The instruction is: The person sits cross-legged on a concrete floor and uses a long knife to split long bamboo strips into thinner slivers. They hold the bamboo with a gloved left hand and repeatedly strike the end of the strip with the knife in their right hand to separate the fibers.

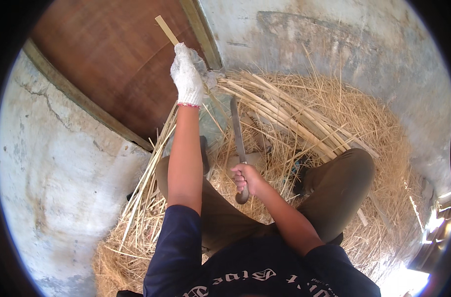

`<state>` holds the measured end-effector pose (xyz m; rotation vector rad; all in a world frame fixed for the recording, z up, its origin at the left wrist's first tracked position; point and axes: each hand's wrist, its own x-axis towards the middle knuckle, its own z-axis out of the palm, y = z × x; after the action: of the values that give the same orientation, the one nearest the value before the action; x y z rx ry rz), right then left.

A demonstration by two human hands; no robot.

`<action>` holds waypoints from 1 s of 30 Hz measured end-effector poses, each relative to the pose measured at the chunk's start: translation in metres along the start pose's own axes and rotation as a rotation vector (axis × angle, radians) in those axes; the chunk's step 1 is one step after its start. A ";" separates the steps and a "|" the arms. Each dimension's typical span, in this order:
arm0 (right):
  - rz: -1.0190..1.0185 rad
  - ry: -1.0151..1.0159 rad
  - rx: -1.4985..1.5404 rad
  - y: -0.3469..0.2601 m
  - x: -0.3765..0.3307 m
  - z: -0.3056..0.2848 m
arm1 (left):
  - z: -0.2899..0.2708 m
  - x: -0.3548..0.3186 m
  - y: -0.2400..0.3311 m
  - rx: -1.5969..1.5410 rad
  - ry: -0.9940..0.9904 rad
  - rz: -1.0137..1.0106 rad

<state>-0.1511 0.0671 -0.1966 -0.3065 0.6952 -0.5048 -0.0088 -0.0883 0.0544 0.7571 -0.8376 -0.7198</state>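
Note:
My left hand [187, 76], in a white knitted glove with a red-edged cuff, is stretched far forward and closed around a pale, flat strip [167, 30] that looks like split bamboo. The strip's upper end sticks out past the fist; the rest is mostly hidden by the hand and forearm. Bare fingers of my right hand [247, 179] wrap the wooden handle of a machete [238, 129]. Its long dark blade points away from me, between my bent legs, apart from the held strip. A bundle of longer pale strips [285, 116] lies right of the blade.
Thin shavings and straw-like fibres [379, 133] cover the floor around me. More slender strips [148, 190] lean along my left side. A brown door panel [111, 59] in a wooden frame stands ahead on the left, between stained plaster walls [324, 39]. My knees [356, 166] flank the work.

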 end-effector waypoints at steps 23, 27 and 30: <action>-0.165 0.404 -0.514 0.023 0.015 -0.030 | -0.012 0.004 -0.002 0.052 0.004 0.029; -0.050 0.270 -0.339 0.020 0.015 -0.023 | -0.010 0.010 -0.008 0.100 0.017 0.076; 0.112 -0.091 -0.044 0.012 0.010 -0.033 | -0.010 0.009 -0.008 0.070 0.006 0.032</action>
<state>-0.1629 0.0677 -0.2316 -0.3282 0.6320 -0.3675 0.0014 -0.0968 0.0466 0.8069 -0.8716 -0.6625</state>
